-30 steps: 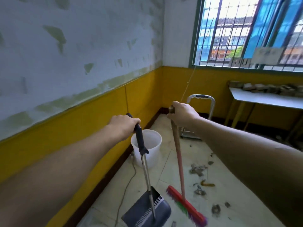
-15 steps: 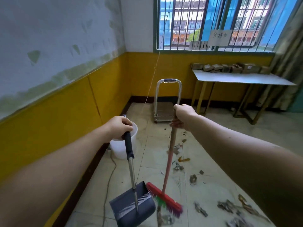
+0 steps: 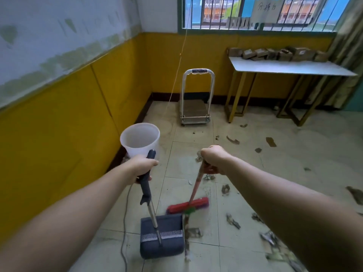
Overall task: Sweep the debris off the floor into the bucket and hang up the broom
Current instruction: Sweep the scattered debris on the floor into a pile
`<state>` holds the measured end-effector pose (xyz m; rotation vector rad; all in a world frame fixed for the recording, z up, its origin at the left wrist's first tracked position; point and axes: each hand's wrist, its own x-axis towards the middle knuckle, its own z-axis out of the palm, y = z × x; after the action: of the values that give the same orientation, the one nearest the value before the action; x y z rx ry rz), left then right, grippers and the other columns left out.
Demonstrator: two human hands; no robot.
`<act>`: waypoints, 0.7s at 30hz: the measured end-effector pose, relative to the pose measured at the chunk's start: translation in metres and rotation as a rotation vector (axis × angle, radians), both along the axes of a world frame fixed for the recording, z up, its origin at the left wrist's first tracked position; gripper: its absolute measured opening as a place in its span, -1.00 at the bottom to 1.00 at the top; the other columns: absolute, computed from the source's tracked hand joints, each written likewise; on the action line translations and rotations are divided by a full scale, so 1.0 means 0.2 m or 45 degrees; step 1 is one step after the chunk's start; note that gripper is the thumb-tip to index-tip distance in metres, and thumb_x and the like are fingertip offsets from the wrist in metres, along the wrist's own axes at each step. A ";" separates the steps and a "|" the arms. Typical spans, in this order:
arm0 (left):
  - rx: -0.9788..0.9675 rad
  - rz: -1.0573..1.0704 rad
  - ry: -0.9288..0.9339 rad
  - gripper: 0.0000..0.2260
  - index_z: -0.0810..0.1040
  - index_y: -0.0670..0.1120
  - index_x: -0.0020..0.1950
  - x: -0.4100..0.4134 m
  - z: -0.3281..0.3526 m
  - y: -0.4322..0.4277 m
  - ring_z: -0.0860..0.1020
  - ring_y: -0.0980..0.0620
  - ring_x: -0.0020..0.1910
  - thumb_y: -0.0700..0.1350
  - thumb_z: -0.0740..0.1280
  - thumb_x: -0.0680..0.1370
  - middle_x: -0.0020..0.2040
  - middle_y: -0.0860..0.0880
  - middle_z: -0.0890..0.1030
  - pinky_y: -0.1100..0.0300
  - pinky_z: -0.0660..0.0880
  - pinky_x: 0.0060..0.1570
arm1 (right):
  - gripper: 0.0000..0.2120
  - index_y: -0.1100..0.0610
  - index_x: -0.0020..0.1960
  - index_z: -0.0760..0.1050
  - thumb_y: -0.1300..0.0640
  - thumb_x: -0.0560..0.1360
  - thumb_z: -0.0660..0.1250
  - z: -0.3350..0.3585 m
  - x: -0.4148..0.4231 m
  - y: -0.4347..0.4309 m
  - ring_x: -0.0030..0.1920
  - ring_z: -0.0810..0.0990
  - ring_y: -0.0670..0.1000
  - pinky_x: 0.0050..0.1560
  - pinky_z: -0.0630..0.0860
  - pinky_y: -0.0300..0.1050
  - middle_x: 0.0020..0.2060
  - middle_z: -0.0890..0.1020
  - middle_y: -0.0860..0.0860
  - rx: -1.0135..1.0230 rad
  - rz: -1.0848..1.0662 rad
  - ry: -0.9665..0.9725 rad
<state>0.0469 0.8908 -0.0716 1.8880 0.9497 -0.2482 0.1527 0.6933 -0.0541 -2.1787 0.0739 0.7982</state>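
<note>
My left hand point(image 3: 141, 168) grips the dark handle of a long-handled grey dustpan point(image 3: 162, 235), whose pan rests low over the tiled floor. In my right hand point(image 3: 213, 160) is the top of a reddish broom stick; the red broom head point(image 3: 188, 205) sits just beyond the pan's mouth, blurred. A white bucket point(image 3: 140, 139) stands against the yellow wall, just beyond my left hand. Scraps of debris point(image 3: 233, 221) lie scattered over the floor to the right and ahead.
A metal hand trolley point(image 3: 196, 99) stands by the far wall under a barred window. A white table point(image 3: 290, 68) with brown blocks stands at the right. A thin cable point(image 3: 125, 218) runs along the floor near the left wall.
The view has swung right and down. The bucket now appears farther left, the pan lies flatter on the floor, and the broom head has moved to the pan's far edge.
</note>
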 end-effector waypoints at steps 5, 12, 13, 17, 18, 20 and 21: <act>-0.037 -0.010 0.197 -0.91 0.45 -0.21 -0.19 -0.03 -0.13 -0.06 0.48 -0.03 -0.44 -0.26 0.24 0.52 -0.41 -0.13 0.46 0.14 0.46 -0.38 | -0.72 0.39 0.22 0.38 0.24 0.58 0.17 -0.01 -0.02 -0.10 -0.40 0.58 0.03 -0.44 0.52 -0.20 -0.28 0.59 0.19 -0.568 0.589 0.063; -0.035 -0.072 0.185 -0.94 0.42 -0.20 -0.13 -0.06 -0.20 -0.18 0.37 -0.02 -0.47 -0.23 0.24 0.53 -0.40 -0.13 0.42 0.19 0.35 -0.45 | -0.52 0.32 0.48 0.16 0.38 0.57 0.12 -0.14 -0.13 -0.39 -0.24 0.48 -0.01 -0.08 0.54 -0.13 -0.10 0.45 0.20 -0.957 1.078 0.062; -0.046 -0.069 0.174 -0.90 0.42 -0.19 -0.10 -0.07 -0.21 -0.20 0.35 -0.01 -0.48 -0.17 0.25 0.56 -0.40 -0.11 0.41 0.20 0.34 -0.46 | -0.48 0.28 0.51 0.10 0.39 0.57 0.09 -0.18 -0.13 -0.43 -0.21 0.51 0.00 -0.12 0.54 -0.14 0.05 0.46 0.26 -0.951 1.101 0.088; -0.020 -0.061 0.194 -0.84 0.42 -0.16 -0.09 -0.10 -0.21 -0.31 0.38 0.02 -0.45 -0.08 0.30 0.57 -0.38 -0.09 0.42 0.19 0.37 -0.44 | -0.49 0.21 0.53 0.04 0.29 0.62 0.09 -0.33 -0.16 -0.54 -0.38 0.38 -0.08 -0.33 0.46 -0.19 -0.28 0.33 0.14 -0.857 1.018 0.228; -0.024 -0.055 0.196 -0.84 0.43 -0.16 -0.10 -0.10 -0.21 -0.33 0.39 0.01 -0.45 -0.09 0.31 0.57 -0.38 -0.09 0.43 0.18 0.38 -0.43 | -0.52 0.20 0.52 0.06 0.26 0.63 0.08 -0.35 -0.15 -0.56 -0.40 0.33 -0.10 -0.38 0.40 -0.22 -0.33 0.26 0.09 -0.818 1.001 0.243; -0.036 -0.023 0.168 -0.86 0.42 -0.16 -0.12 -0.10 -0.20 -0.38 0.40 0.01 -0.45 -0.13 0.31 0.57 -0.37 -0.09 0.43 0.19 0.37 -0.44 | -0.66 0.12 0.42 0.24 0.22 0.66 0.05 -0.33 -0.12 -0.60 -0.42 0.28 -0.11 -0.42 0.32 -0.26 -0.34 0.24 0.07 -0.715 0.960 0.277; -0.031 -0.002 0.142 -0.87 0.43 -0.16 -0.12 -0.09 -0.19 -0.41 0.42 0.00 -0.45 -0.14 0.30 0.57 -0.37 -0.10 0.44 0.19 0.37 -0.44 | -0.76 -0.03 0.25 0.34 0.20 0.66 0.04 -0.31 -0.10 -0.62 -0.43 0.27 -0.10 -0.42 0.29 -0.27 -0.30 0.28 0.09 -0.660 0.903 0.273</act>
<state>0.0280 0.8088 -0.1105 1.8684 1.0155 -0.3670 0.1328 0.5685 -0.1165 -2.6216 -0.4565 1.5459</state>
